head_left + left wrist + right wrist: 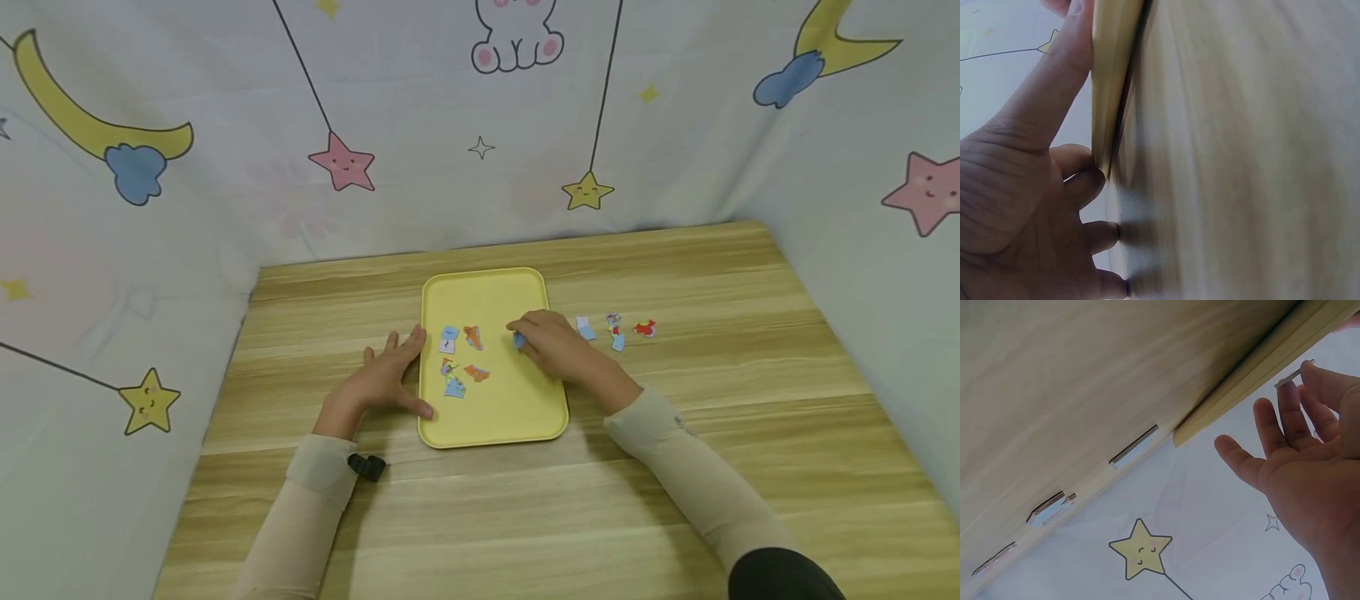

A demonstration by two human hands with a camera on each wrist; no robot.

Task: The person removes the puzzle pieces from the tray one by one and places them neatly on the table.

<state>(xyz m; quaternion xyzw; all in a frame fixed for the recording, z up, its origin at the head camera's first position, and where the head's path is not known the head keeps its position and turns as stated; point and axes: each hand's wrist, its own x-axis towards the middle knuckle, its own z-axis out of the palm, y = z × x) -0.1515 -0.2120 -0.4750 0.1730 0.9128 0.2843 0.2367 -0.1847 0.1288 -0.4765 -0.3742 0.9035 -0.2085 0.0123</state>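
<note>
A yellow tray [495, 425] lies on the wooden table, with several small printed puzzle pieces on its left half, among them an orange piece [473, 337] and a blue one [454, 387]. My left hand [384, 375] is spread at the tray's left edge. Its thumb rests on the rim, and the other fingers touch the tray's side and the table. Over the tray's right half, my right hand [551, 343] pinches a small blue puzzle piece [519, 340] between thumb and fingers. The right wrist view shows that puzzle piece [1289, 379] edge-on, thin and flat, above the tray.
Right of the tray, on the table, lie a white-and-blue piece [585, 328], a group of multicoloured pieces [615, 331] and a red piece [644, 328]. A white cloth backdrop [480, 208] with stars and moons stands behind the table and along both sides.
</note>
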